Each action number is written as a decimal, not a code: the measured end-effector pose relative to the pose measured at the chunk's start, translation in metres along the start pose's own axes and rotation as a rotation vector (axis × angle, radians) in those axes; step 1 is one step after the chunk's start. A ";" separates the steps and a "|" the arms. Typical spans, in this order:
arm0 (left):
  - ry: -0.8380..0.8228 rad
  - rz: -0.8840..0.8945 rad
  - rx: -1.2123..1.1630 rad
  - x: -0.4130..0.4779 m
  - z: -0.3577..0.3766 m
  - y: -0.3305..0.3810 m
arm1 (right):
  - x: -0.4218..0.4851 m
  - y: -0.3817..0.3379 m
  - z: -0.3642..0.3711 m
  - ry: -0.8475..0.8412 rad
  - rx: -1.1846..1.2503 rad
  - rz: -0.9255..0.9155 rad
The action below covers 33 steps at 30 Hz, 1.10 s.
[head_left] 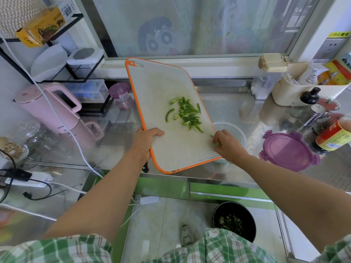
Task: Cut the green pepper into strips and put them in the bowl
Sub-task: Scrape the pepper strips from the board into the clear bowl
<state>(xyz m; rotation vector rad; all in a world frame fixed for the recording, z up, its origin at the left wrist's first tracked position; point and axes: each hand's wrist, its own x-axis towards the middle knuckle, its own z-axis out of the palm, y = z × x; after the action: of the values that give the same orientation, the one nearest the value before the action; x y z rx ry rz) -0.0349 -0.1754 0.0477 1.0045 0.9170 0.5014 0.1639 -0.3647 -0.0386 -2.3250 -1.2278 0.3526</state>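
Observation:
My left hand (147,142) grips the left edge of a white cutting board with an orange rim (161,88) and holds it tilted up off the counter. Several green pepper strips (187,114) lie on the board's right half. My right hand (227,145) is at the board's lower right edge and pinches a few green strips between its fingers. A clear glass bowl (237,131) stands on the steel counter just behind and under that hand, partly hidden by the board. A black knife handle (145,168) pokes out below the board.
A purple lid (288,150) lies right of the bowl. Sauce bottles and shakers (321,122) crowd the right. A pink kettle (47,109), glass jars (28,130) and a power strip (24,179) sit left. A black bin (234,221) stands on the floor.

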 end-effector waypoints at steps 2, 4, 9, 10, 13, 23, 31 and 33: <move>-0.001 0.001 -0.007 0.000 -0.001 0.001 | 0.002 0.005 -0.001 0.006 -0.029 0.096; -0.004 0.002 -0.012 0.000 -0.002 0.001 | 0.004 0.007 -0.005 0.061 -0.046 0.186; 0.006 -0.008 -0.027 0.002 -0.003 -0.001 | 0.004 -0.007 -0.006 0.104 0.031 -0.064; 0.011 -0.009 -0.028 0.001 -0.003 -0.001 | 0.005 -0.008 -0.004 0.091 0.021 -0.076; 0.014 -0.004 -0.022 0.002 -0.004 -0.002 | 0.008 -0.004 -0.001 0.138 0.011 0.018; -0.008 0.006 -0.036 0.002 -0.004 0.000 | 0.001 -0.003 -0.013 0.133 0.023 -0.112; -0.014 0.028 -0.030 0.004 -0.007 0.001 | -0.010 0.013 -0.002 0.039 -0.155 -0.091; -0.018 0.025 -0.020 0.004 -0.009 0.002 | -0.007 0.012 -0.006 0.065 -0.185 -0.025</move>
<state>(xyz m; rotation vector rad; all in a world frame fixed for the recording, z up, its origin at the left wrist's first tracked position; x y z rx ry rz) -0.0399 -0.1672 0.0462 1.0014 0.8828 0.5211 0.1709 -0.3784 -0.0399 -2.4527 -1.3049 0.1599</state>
